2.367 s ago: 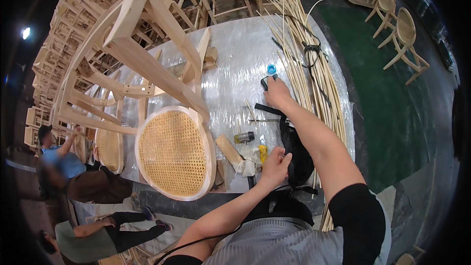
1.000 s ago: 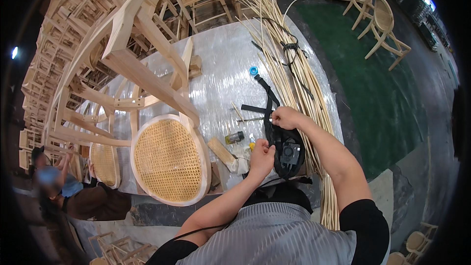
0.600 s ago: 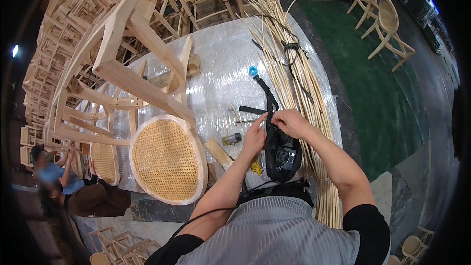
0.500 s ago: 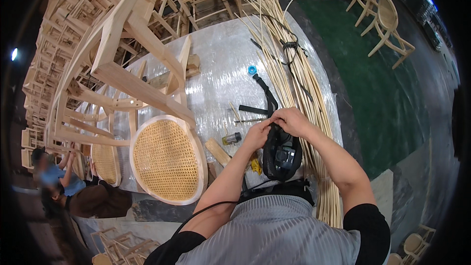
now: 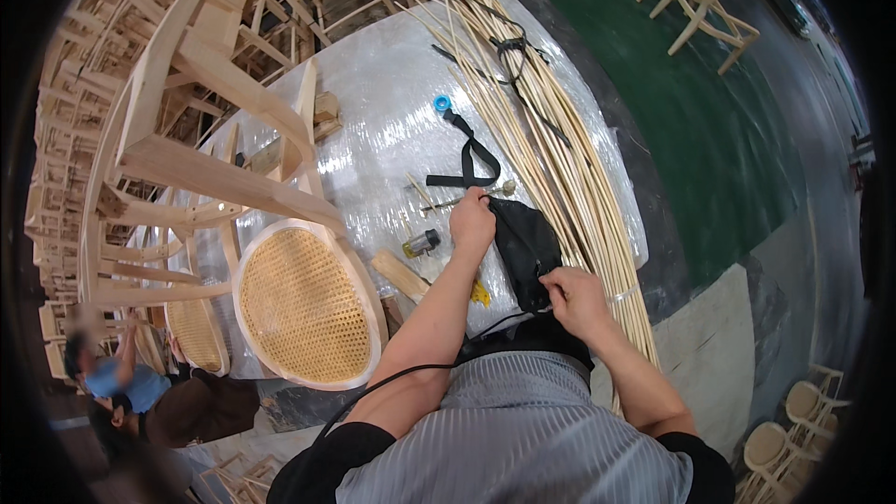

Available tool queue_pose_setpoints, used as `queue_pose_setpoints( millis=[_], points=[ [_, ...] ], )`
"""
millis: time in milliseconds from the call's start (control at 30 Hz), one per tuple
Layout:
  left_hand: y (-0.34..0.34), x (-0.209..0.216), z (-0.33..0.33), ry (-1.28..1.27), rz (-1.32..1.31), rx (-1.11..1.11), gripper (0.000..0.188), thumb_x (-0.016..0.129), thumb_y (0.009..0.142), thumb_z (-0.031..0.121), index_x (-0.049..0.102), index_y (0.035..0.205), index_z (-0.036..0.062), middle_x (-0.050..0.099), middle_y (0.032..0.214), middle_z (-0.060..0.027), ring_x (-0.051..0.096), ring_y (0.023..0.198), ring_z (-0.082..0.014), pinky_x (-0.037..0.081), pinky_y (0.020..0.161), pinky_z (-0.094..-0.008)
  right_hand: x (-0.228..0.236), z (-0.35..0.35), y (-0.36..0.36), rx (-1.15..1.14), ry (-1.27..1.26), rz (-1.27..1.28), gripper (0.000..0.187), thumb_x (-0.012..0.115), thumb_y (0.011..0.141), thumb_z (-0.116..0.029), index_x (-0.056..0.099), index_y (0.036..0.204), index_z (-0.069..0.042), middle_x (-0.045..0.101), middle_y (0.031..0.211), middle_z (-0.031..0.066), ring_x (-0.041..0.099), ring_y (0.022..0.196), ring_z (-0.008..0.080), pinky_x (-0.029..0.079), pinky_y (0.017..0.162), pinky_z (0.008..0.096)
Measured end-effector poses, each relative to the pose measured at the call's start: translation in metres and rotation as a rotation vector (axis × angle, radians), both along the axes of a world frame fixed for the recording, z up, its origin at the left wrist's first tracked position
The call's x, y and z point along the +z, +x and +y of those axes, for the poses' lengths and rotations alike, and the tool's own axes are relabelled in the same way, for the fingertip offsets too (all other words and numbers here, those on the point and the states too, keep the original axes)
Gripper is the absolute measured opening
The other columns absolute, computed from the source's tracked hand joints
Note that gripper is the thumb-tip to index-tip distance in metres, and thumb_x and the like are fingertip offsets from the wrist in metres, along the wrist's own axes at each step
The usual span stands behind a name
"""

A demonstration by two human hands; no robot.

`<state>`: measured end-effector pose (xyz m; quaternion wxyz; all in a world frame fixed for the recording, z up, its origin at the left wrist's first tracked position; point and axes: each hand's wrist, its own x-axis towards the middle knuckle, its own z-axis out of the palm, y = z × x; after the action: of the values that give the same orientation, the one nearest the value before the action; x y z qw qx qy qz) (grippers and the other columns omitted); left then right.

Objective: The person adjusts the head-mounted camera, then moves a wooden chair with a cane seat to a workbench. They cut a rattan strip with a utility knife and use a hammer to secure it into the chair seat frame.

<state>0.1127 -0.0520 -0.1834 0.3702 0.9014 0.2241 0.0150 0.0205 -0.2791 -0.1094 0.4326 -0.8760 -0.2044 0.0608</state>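
In front of my waist a black zip pouch (image 5: 525, 245) lies on the plastic-wrapped table. My left hand (image 5: 472, 222) is closed on its far left end. At the near right side, the fingers of my right hand (image 5: 576, 301) pinch the pouch's zip; the pull itself is too small to make out. The pouch looks zipped up, its inside hidden. Just beyond my left hand lies a looped black strap (image 5: 478, 166) with a blue ring-shaped piece (image 5: 442, 104) at its far end. A black cable (image 5: 392, 375) runs across my left arm.
Right of the pouch lies a long bundle of rattan canes (image 5: 560, 168) tied with black cord. To the left stand a wooden chair frame (image 5: 233, 177) and a round woven cane panel (image 5: 303, 303). A small clear-and-dark cylinder (image 5: 422, 243) and a wood block (image 5: 399, 275) lie nearby. A person (image 5: 140, 378) works at far left.
The pouch was open, showing a small device with a screen inside; now it is closed over. My right hand has come down from its far end to the near right side. The view has shifted.
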Motion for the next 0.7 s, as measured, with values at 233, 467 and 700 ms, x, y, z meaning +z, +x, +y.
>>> queue_pose_setpoints(
  millis=[233, 467, 700],
  points=[
    [-0.008, 0.023, -0.002, -0.209, 0.031, -0.140, 0.027, 0.059, 0.100, 0.010, 0.067, 0.124, 0.0151, 0.070, 0.114, -0.0192, 0.069, 0.104, -0.0388, 0.054, 0.088, -0.0480, -0.006, 0.004, -0.027, -0.299, 0.237, 0.056, 0.014, 0.066, 0.092, 0.002, 0.075, 0.103, 0.000, 0.075, 0.091, 0.0165, 0.075, 0.084, 0.0300, 0.057, 0.075, 0.0357],
    [-0.037, 0.072, -0.027, -0.108, -0.236, -1.077, 0.037, 0.071, 0.090, 0.006, 0.068, 0.126, 0.0125, 0.066, 0.129, -0.0119, 0.066, 0.116, -0.0333, 0.055, 0.092, -0.0411, 0.009, 0.002, 0.013, -0.338, 0.423, 0.140, 0.014, 0.067, 0.095, 0.000, 0.075, 0.107, 0.000, 0.077, 0.096, 0.0139, 0.076, 0.089, 0.0218, 0.057, 0.079, 0.0316],
    [-0.001, 0.063, -0.015, -0.054, -0.264, -1.133, 0.014, 0.072, 0.088, 0.007, 0.071, 0.102, 0.0060, 0.072, 0.098, -0.0129, 0.070, 0.093, -0.0358, 0.057, 0.080, -0.0427, 0.011, -0.007, -0.006, -0.339, 0.195, 0.082, 0.016, 0.068, 0.091, 0.000, 0.076, 0.104, -0.002, 0.076, 0.095, 0.0163, 0.075, 0.087, 0.0311, 0.058, 0.078, 0.0375]
  ],
)
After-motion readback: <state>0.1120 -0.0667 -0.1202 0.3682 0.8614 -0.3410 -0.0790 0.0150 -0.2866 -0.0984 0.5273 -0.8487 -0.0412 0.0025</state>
